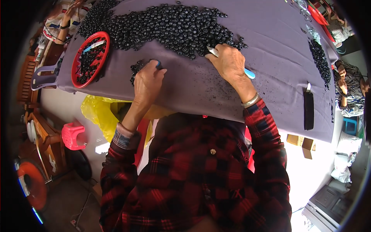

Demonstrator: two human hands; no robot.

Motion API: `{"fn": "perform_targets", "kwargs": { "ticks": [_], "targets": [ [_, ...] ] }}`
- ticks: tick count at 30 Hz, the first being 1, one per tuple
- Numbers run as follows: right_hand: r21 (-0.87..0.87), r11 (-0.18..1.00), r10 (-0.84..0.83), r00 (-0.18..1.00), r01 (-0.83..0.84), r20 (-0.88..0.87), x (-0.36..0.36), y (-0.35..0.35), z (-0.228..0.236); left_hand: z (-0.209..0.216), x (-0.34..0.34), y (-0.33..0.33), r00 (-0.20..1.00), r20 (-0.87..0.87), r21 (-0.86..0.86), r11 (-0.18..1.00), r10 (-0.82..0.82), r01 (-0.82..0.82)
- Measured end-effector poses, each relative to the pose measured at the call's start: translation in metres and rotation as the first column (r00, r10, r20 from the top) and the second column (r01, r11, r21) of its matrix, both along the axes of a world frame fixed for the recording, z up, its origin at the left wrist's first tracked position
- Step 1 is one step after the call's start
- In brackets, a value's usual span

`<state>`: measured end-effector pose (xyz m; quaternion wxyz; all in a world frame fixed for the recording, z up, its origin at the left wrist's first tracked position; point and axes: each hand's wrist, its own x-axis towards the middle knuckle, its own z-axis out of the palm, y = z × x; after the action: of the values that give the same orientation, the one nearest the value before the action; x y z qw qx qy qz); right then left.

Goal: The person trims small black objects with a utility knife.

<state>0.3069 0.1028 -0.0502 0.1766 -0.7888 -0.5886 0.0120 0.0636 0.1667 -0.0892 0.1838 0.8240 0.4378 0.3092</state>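
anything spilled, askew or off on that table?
Nothing looks damaged. Dark crumbs speckle the grey cloth below the big heap of black beads, between the left hand and the right hand. A black case lies close to the cloth's near edge.

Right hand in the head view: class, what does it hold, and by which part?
The right hand holds a slim white tool with a light-blue handle end by its middle; both ends stick out of the grip beside the heap of small black round fruits.
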Motion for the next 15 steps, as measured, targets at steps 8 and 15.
{"fn": "perform_targets", "kwargs": {
  "ticks": [8,15],
  "targets": [
    [0.116,0.992,0.08,0.935,-0.042,-0.346,-0.015,-0.039,0.024,0.009,0.008,-0.014,0.953,0.294,-0.216,0.966,-0.072,0.14],
    [0.525,0.844,0.517,0.427,-0.111,-0.741,-0.032,-0.071,0.019,0.037,0.058,-0.055,0.385,0.895,-0.412,0.088,0.225,0.907]
  ]
}}
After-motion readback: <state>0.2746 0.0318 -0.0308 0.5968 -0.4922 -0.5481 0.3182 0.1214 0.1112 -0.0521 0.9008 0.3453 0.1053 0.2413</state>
